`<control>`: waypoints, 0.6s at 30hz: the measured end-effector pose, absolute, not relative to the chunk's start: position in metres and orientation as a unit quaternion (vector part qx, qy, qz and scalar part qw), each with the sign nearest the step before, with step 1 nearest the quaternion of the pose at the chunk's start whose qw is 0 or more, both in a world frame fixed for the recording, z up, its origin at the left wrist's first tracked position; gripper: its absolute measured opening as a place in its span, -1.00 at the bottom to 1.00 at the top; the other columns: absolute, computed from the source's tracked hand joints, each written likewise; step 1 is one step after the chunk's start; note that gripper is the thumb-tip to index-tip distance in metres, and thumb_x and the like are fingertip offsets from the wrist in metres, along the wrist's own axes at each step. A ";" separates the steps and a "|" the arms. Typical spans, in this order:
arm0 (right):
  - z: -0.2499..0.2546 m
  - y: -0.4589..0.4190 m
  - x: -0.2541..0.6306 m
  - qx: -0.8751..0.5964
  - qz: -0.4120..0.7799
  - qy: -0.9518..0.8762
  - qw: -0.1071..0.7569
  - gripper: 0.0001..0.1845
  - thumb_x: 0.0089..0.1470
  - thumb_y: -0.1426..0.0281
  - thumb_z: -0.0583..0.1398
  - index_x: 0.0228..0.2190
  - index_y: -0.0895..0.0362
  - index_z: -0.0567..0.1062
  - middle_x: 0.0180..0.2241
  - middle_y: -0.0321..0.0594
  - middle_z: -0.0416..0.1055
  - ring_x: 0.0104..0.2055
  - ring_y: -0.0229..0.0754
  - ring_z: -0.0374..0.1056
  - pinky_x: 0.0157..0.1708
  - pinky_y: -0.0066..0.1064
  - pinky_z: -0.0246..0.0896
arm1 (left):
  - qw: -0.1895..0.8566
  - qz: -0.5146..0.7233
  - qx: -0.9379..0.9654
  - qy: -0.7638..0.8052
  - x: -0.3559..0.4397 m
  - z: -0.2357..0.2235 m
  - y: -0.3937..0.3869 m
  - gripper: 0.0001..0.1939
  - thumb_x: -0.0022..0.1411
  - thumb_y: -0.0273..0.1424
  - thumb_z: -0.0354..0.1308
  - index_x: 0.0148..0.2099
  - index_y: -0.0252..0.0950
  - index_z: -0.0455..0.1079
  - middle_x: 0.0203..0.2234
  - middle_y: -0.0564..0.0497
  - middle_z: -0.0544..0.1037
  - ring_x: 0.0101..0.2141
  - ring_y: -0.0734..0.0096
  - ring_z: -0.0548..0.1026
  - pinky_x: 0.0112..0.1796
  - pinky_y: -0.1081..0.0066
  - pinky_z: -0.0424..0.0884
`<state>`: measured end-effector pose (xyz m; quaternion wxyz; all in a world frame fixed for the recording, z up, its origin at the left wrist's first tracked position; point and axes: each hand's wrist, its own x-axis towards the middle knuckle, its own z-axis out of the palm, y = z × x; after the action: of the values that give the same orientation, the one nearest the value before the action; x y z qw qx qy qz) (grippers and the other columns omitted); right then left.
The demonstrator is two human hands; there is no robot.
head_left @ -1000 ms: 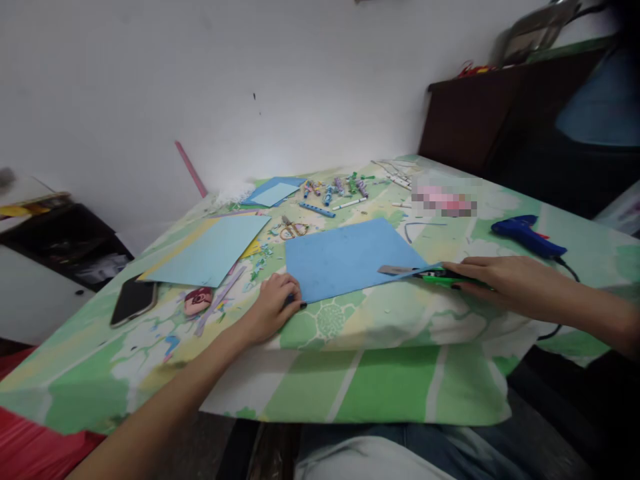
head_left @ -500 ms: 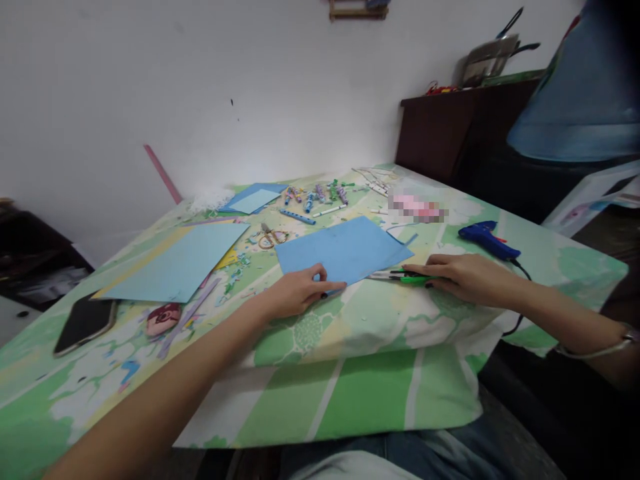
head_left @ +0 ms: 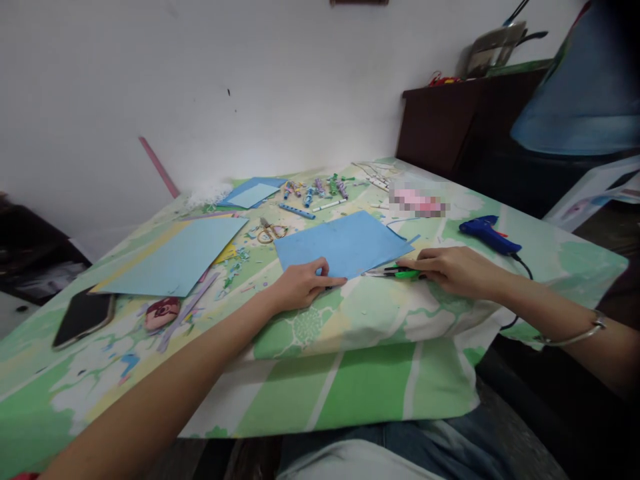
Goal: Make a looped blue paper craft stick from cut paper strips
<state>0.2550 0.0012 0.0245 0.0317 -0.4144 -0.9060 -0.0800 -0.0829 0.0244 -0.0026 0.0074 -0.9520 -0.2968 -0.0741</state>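
Note:
A blue sheet (head_left: 350, 240) of paper or thin foam lies before me on the table. My left hand (head_left: 303, 283) is closed on its near left edge, with one digit stretched along the edge and others curled on top. My right hand (head_left: 445, 267) is closed round green-and-black scissors (head_left: 407, 273), their handles partly hidden by the fingers. The metal tips point left, low against the near edge of the sheet, close to my left hand. A narrow blue strip (head_left: 413, 241) sticks out at the sheet's right corner.
Gold-handled scissors (head_left: 270, 231) and paper scraps (head_left: 233, 267) lie left of the sheet. Pale blue sheets (head_left: 175, 257), a phone (head_left: 85, 317) and a pink case (head_left: 163, 313) are farther left. A blue glue gun (head_left: 490, 235) with a cord lies right; small rolled pieces (head_left: 320, 190) lie behind.
My left hand has moved right along the near edge of the sheet. My right hand and the scissors have drawn back from over the sheet to its near edge. The view has swung right.

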 end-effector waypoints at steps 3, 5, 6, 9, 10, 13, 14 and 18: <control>0.026 0.002 0.249 -0.410 -0.065 -0.909 0.031 -0.48 0.06 0.52 0.00 0.05 -0.07 0.30 -0.27 -0.19 0.44 -0.38 -0.22 0.34 -0.48 -0.47 0.06 | 0.005 -0.077 -0.950 -0.301 -0.083 -0.003 0.025 -0.55 0.25 -0.43 -0.13 0.12 0.12 0.19 -0.19 0.01 0.29 -0.43 0.52 0.31 -0.34 0.47 0.26; 0.027 0.003 0.245 -0.409 -0.056 -0.911 0.029 -0.48 0.06 0.52 0.00 0.04 -0.08 0.31 -0.28 -0.19 0.44 -0.37 -0.22 0.34 -0.48 -0.47 0.05 | -0.004 -0.087 -0.950 -0.301 -0.084 -0.004 0.025 -0.55 0.24 -0.45 -0.13 0.10 0.10 0.23 -0.20 0.02 0.30 -0.45 0.54 0.31 -0.34 0.47 0.26; 0.027 0.004 0.244 -0.407 -0.056 -0.911 0.029 -0.48 0.06 0.52 0.00 0.04 -0.08 0.31 -0.28 -0.18 0.44 -0.37 -0.22 0.34 -0.48 -0.47 0.05 | -0.011 -0.095 -0.949 -0.300 -0.084 -0.005 0.025 -0.56 0.23 -0.46 -0.12 0.09 0.09 0.25 -0.20 0.02 0.30 -0.45 0.55 0.31 -0.33 0.47 0.26; 0.026 0.005 0.241 -0.402 -0.062 -0.913 0.029 -0.48 0.06 0.52 0.01 0.05 -0.06 0.31 -0.28 -0.16 0.44 -0.35 -0.21 0.34 -0.48 -0.46 0.05 | -0.034 -0.122 -0.948 -0.291 -0.086 -0.007 0.026 -0.58 0.23 -0.47 -0.11 0.04 0.04 0.32 -0.21 0.02 0.31 -0.44 0.56 0.32 -0.31 0.48 0.26; 0.025 0.006 0.241 -0.401 -0.064 -0.913 0.029 -0.48 0.06 0.52 0.01 0.05 -0.06 0.31 -0.28 -0.15 0.44 -0.35 -0.20 0.34 -0.48 -0.46 0.05 | -0.040 -0.130 -0.948 -0.289 -0.086 -0.008 0.026 -0.59 0.22 -0.47 -0.10 0.03 0.04 0.34 -0.22 0.02 0.32 -0.43 0.56 0.32 -0.31 0.48 0.26; 0.023 0.007 0.242 -0.398 -0.066 -0.915 0.029 -0.49 0.06 0.51 0.01 0.05 -0.08 0.31 -0.26 -0.16 0.44 -0.35 -0.18 0.34 -0.50 -0.45 0.05 | -0.049 -0.142 -0.946 -0.287 -0.086 -0.010 0.027 -0.60 0.22 -0.47 -0.08 0.01 0.04 0.35 -0.26 0.02 0.33 -0.41 0.54 0.33 -0.31 0.48 0.26; 0.023 0.007 0.242 -0.396 -0.068 -0.915 0.031 -0.48 0.06 0.51 0.02 0.05 -0.08 0.31 -0.26 -0.16 0.44 -0.36 -0.18 0.34 -0.50 -0.45 0.05 | -0.050 -0.144 -0.946 -0.288 -0.086 -0.010 0.028 -0.61 0.22 -0.47 -0.08 0.01 0.04 0.35 -0.27 0.01 0.33 -0.40 0.53 0.33 -0.31 0.47 0.26; 0.024 0.007 0.241 -0.387 -0.072 -0.919 0.035 -0.47 0.04 0.52 0.03 0.05 -0.07 0.31 -0.27 -0.15 0.45 -0.38 -0.19 0.33 -0.52 -0.46 0.03 | -0.047 -0.143 -0.945 -0.291 -0.086 -0.011 0.028 -0.61 0.23 -0.46 -0.08 0.02 0.03 0.35 -0.31 0.01 0.34 -0.41 0.51 0.32 -0.33 0.47 0.25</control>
<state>0.2412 0.0073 0.0238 0.0346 -0.3873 -0.9185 -0.0718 -0.0860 0.0281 -0.0111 -0.0472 -0.9447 -0.2915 -0.1429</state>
